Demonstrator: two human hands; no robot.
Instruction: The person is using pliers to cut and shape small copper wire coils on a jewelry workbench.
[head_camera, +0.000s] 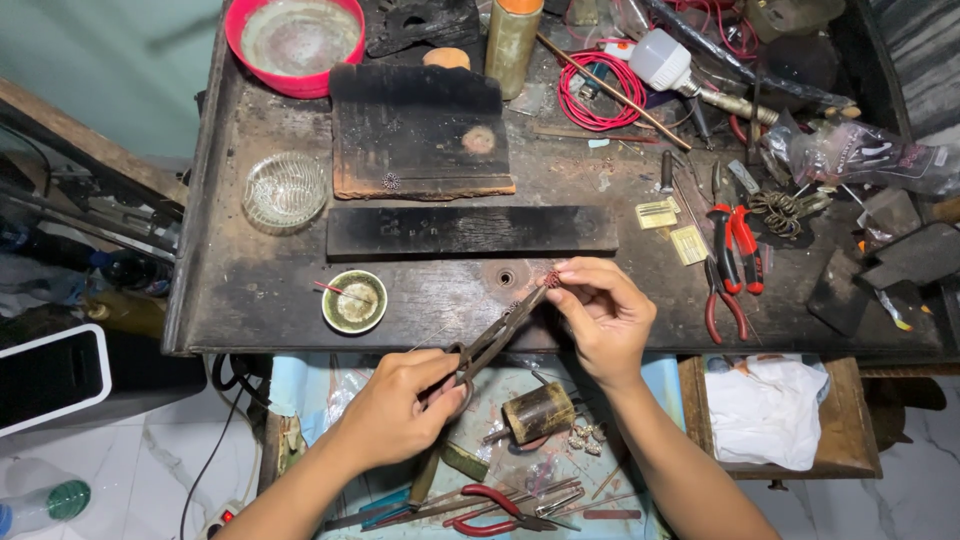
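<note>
The left hand (400, 405) grips dark pliers (492, 342), handles partly hidden in the fist. The right hand (600, 315) pinches one tiny reddish piece (552, 279), too small to make out, at the plier tips over the bench (250, 290). Beyond lie two red-handled pliers (735, 250).

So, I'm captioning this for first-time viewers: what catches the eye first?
At the bench's front edge, the left hand works dark metal shears toward a tiny reddish piece pinched by the right hand. Behind, a red bowl sits far left and red-handled pliers lie right.
</note>
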